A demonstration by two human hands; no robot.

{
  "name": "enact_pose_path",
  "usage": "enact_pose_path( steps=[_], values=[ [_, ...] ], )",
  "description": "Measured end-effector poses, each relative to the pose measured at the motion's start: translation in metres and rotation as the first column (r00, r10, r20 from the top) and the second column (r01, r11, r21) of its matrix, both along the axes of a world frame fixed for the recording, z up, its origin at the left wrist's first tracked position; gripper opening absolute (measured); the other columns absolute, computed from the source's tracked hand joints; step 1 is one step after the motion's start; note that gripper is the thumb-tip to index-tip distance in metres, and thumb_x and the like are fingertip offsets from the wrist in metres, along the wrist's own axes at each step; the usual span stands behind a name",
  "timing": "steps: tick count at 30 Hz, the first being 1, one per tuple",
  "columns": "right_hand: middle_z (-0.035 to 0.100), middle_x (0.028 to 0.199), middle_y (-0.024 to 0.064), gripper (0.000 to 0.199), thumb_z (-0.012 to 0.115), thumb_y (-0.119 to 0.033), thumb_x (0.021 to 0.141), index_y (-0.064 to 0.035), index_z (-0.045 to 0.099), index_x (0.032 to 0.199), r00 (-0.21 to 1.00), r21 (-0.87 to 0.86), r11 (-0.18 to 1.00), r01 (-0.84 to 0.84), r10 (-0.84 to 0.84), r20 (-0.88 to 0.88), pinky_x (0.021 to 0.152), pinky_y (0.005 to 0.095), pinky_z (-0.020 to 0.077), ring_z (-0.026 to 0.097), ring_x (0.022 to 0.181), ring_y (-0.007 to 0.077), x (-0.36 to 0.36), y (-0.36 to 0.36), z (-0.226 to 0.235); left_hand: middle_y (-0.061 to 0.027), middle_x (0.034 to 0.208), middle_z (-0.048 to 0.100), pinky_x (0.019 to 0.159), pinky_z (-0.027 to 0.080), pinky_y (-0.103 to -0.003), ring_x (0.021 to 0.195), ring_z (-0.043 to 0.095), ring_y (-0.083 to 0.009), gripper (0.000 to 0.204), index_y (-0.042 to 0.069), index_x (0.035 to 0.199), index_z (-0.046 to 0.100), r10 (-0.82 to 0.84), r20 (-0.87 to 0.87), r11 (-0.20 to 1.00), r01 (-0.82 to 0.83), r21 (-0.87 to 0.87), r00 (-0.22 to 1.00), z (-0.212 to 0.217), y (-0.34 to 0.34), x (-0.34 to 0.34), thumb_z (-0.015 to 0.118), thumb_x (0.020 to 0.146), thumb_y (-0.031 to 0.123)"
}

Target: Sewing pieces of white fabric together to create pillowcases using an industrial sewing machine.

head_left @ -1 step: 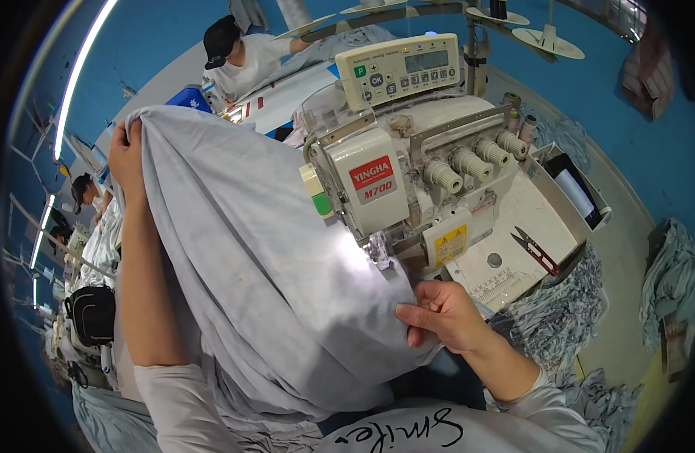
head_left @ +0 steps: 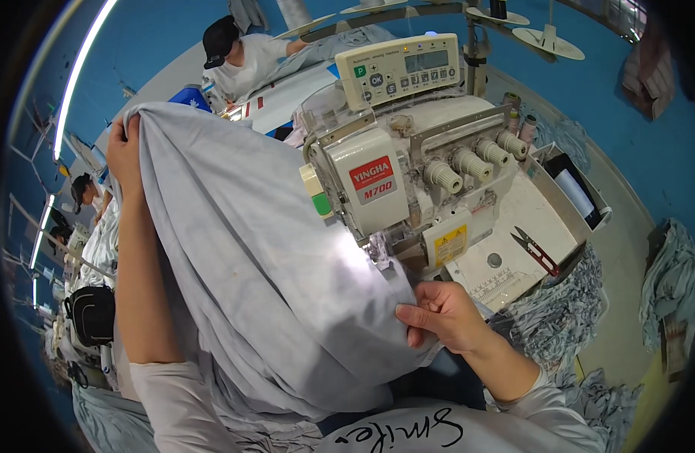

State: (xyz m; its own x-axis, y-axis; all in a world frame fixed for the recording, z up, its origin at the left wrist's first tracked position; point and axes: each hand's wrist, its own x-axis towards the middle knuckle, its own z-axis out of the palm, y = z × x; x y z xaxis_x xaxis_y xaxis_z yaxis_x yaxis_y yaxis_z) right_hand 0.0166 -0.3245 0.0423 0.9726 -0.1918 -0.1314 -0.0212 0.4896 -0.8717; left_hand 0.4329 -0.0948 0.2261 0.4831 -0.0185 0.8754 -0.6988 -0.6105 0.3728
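Observation:
A large light-grey cloth [head_left: 234,226] spreads from my lap up to the white sewing machine [head_left: 374,181]. Far out at the left, my left hand [head_left: 124,151] grips a gathered upper corner of it and pulls it taut into folds. My right hand [head_left: 442,317] pinches the cloth's right edge between thumb and fingers, just below and right of the machine's lit needle area. The edge runs up from that pinch under the presser foot [head_left: 379,249]. Whether the needle is in the cloth cannot be made out.
On the machine's right bed lie red-handled thread snips [head_left: 536,251]. A control panel [head_left: 396,72] tops the machine. Grey fabric scraps [head_left: 562,302] heap below the bed. Across the table, a person in a black cap [head_left: 238,60] works with cloth. A black bag [head_left: 90,315] sits at the left.
My left hand and forearm have shifted very slightly left, carrying the cloth's corner along. My right hand stays in place.

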Motion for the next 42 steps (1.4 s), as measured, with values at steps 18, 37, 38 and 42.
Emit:
enact_pose_path(
  steps=[18,37,38,42],
  values=[
    [0.059,0.058,0.0051,0.015,0.064,-0.007,0.084,-0.0005,0.056,0.073,0.999,-0.068,0.997,0.027,-0.028,-0.025,0.047,0.0215,0.0475,0.058,0.05,0.0102,-0.007,0.003,0.002,-0.0064,0.096,0.068,0.079,0.046,-0.031,0.091,0.064,-0.0236,0.047,0.016,0.105,0.066,0.289,0.062,0.957,-0.291,0.023,0.955,0.127,0.064,0.179,0.054,0.081,0.054],
    [0.057,0.059,0.0027,0.023,0.066,-0.013,0.084,-0.0044,0.049,0.071,0.998,0.0,0.999,0.052,-0.052,-0.045,0.046,0.0205,0.0466,0.059,0.051,0.0087,-0.003,0.007,0.001,-0.0214,0.084,0.059,0.071,0.045,-0.041,0.082,0.057,-0.0398,0.013,0.001,0.095,0.054,0.028,-0.675,0.782,0.405,0.474,0.737,-0.191,0.011,-0.219,0.056,0.082,0.006],
    [0.057,0.057,0.0024,0.025,0.066,-0.01,0.083,-0.0062,0.047,0.068,0.996,0.001,0.997,0.079,-0.079,-0.036,0.044,0.0205,0.0453,0.058,0.048,0.0097,-0.001,0.007,0.001,-0.0212,0.078,0.058,0.066,0.044,-0.042,0.075,0.056,-0.0403,0.011,0.002,0.093,0.054,-0.01,-0.54,0.848,0.294,0.441,0.842,-0.19,0.009,-0.203,0.056,0.084,0.008],
    [0.058,0.058,0.0029,0.021,0.067,-0.01,0.083,-0.004,0.051,0.071,0.997,0.021,0.997,0.073,-0.073,0.01,0.042,0.0206,0.0443,0.058,0.047,0.0092,0.0,0.008,0.002,-0.0209,0.074,0.058,0.06,0.043,-0.042,0.071,0.055,-0.0407,0.01,0.002,0.09,0.053,-0.027,-0.282,0.933,0.126,0.338,0.959,-0.155,-0.001,-0.164,0.056,0.086,0.012]
  ],
)
